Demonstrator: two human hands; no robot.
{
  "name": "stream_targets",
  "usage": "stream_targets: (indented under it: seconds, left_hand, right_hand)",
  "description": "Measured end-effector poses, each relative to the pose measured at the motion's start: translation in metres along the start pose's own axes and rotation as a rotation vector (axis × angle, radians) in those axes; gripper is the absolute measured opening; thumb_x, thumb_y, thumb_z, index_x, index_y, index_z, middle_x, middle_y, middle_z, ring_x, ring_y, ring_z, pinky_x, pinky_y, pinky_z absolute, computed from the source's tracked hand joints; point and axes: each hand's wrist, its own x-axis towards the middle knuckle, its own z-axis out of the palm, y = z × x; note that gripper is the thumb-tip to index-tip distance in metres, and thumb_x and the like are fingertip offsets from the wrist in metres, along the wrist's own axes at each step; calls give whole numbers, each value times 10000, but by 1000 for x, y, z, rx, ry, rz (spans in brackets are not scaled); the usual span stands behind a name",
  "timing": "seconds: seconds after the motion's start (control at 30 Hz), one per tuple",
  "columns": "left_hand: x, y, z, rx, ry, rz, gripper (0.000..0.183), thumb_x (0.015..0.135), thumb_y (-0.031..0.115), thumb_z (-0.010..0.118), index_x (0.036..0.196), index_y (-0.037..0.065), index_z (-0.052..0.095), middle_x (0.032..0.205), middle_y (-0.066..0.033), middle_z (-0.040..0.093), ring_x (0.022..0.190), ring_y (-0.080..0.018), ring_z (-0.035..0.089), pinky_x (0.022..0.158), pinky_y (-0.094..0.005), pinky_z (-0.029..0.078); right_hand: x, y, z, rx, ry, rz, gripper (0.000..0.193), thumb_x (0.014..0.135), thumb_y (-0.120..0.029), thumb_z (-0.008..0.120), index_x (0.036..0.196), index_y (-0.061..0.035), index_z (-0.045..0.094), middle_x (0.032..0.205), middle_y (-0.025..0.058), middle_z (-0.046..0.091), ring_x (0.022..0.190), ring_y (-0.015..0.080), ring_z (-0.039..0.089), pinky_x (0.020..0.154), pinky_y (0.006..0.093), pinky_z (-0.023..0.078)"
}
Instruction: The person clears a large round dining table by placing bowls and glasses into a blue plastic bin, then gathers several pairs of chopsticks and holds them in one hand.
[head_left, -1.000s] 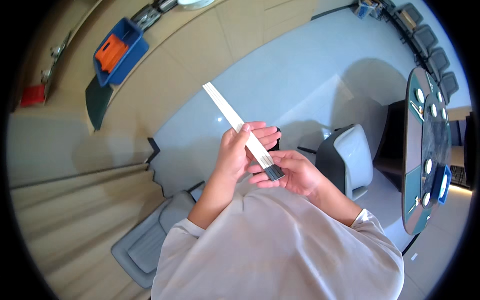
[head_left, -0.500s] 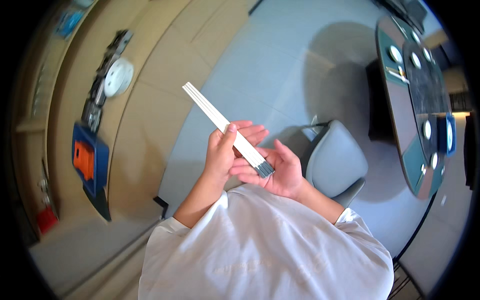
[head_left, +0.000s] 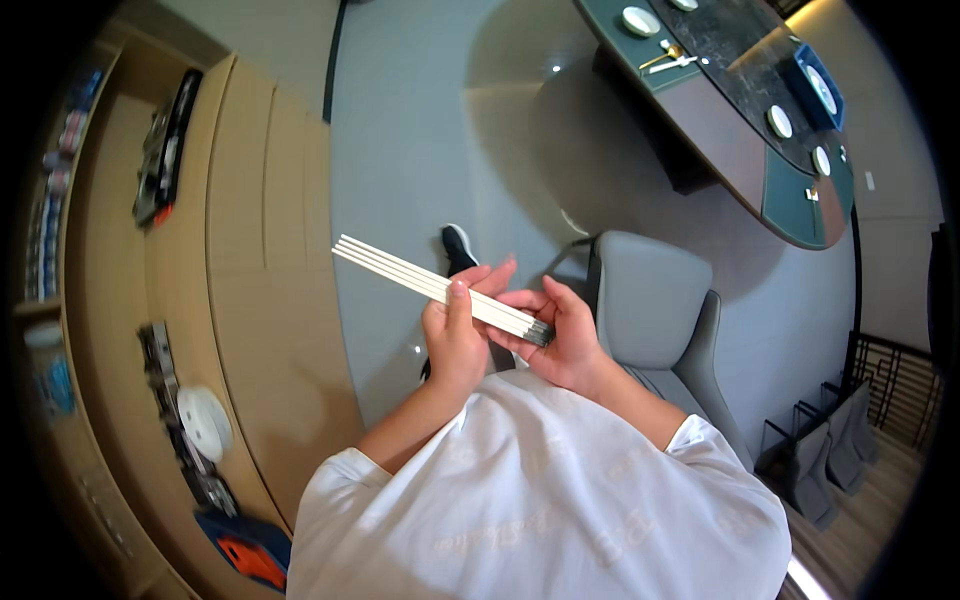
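Note:
A small bundle of white chopsticks (head_left: 400,277) with dark ends lies slantwise across both my hands, in front of my white shirt. My left hand (head_left: 462,335) grips it near the middle, thumb on top, with some fingers stretched out beyond. The pale ends fan slightly apart at the far left. My right hand (head_left: 572,338) cups around the dark ends, which rest against its palm and fingers. Its thumb points up, clear of the sticks.
A grey chair (head_left: 655,300) stands close on my right. Beyond it is a round table (head_left: 720,150) with white dishes, cutlery and a blue tray (head_left: 815,90). On my left, a wooden cabinet (head_left: 285,310) holds a white round item (head_left: 204,423). A black shoe (head_left: 457,248) shows below.
My view has swung to the right and the chair and table have shifted left. The chopsticks lie flatter, their pale ends more spread. My right hand has curled closer around the dark ends.

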Motion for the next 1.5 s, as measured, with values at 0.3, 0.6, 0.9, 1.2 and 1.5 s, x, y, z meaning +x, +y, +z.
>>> stream_targets:
  seconds: [0.3, 0.6, 0.9, 1.2, 1.5]
  left_hand:
    - [215, 81, 25, -11, -259, -109, 439, 1144, 282, 342, 1271, -115, 480, 1302, -372, 613, 1277, -425, 611, 1126, -486, 505]
    - [339, 117, 74, -18, -394, -312, 461, 1138, 306, 363, 1263, -124, 471, 1275, -363, 612, 1269, -445, 611, 1072, -501, 551]
    - [431, 121, 99, 12, -473, -335, 470, 1125, 315, 423, 1265, -132, 470, 1261, -364, 609, 1193, -477, 648, 1030, -538, 562]
    - [517, 115, 168, 99, -455, -335, 536, 1116, 363, 444, 1317, -133, 440, 1326, -394, 550, 1249, -502, 601, 1090, -581, 514]
    - [629, 80, 309, 46, -350, -343, 434, 1123, 346, 425, 1304, -45, 478, 1310, -308, 599, 1217, -447, 635, 1065, -568, 538]
  right_hand:
    - [118, -117, 117, 131, 231, -120, 582, 1104, -381, 323, 1083, 105, 643, 1207, 267, 650, 1122, 389, 655, 1057, 462, 541]
    - [172, -191, 158, 112, 263, -356, 469, 1090, -336, 412, 1083, 68, 649, 1162, 204, 678, 1047, 324, 694, 969, 429, 584]
    - [210, -254, 156, -767, 262, -410, 223, 1065, -110, 560, 1193, 49, 651, 1063, 110, 733, 910, 162, 724, 864, 323, 610]
    - [235, -396, 160, -752, 39, -145, 236, 1092, -156, 522, 1066, 46, 641, 951, 120, 695, 804, 185, 721, 733, 310, 616]
    - [250, -559, 130, -675, -18, -73, 240, 1090, -199, 524, 1047, 7, 639, 912, 94, 706, 784, 181, 708, 722, 332, 588]
